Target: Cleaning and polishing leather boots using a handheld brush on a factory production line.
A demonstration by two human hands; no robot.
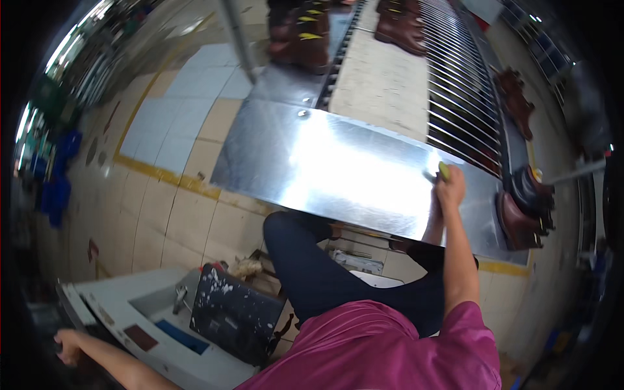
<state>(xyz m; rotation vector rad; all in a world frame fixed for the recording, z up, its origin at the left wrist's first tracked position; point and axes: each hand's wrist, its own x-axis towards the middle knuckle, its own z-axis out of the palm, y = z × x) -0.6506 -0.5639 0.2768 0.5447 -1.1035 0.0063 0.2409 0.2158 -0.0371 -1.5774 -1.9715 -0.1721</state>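
My right hand (449, 189) reaches forward over a shiny steel worktop (338, 169) and is closed around a small tool with a yellow-green handle (444, 171); its tip rests on the metal. My left hand (67, 345) hangs far back at the lower left, fingers curled on the edge of a grey-white machine (140, 322); whether it grips anything is unclear. Brown leather boots (525, 211) stand at the worktop's right end, beyond my right hand.
A conveyor of metal rods (458, 97) carries more brown boots (403, 29) away at the top. Another pair (305, 36) sits at the top centre. A black paint-spattered box (237, 315) stands by my knee. The floor has beige tiles with a yellow line (162, 174).
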